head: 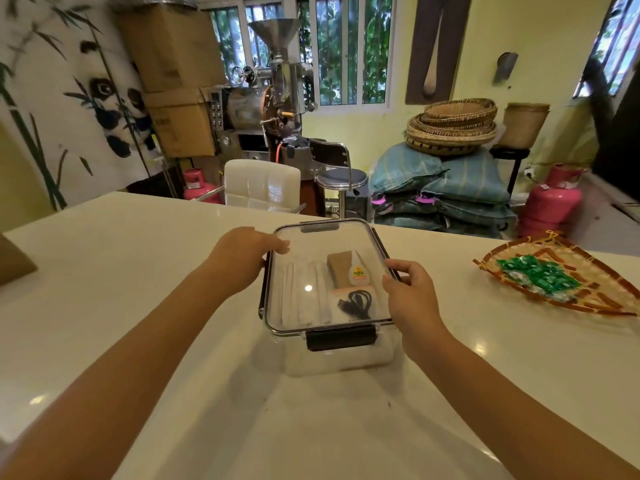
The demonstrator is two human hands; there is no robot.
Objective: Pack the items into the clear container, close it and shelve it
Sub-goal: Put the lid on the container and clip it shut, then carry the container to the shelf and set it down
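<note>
A clear container (332, 358) stands on the white counter in front of me, with its clear lid (311, 251) lying on top. Through the lid I see a brown pad (341, 268), a small glue bottle (358, 273), a coiled black cable (356, 304) and white folded items (301, 296). The black front latch (341, 337) hangs down at the near edge. My left hand (242, 259) rests on the lid's left rim, over the left latch. My right hand (410, 292) grips the right rim at the right latch.
A woven tray (595, 303) with green wrapped sweets lies to the right on the counter (138, 271). A brown cardboard corner (14, 261) pokes in at the left. Beyond the counter stand a white chair, a stool, stacked sacks, pink gas cylinders and a roasting machine.
</note>
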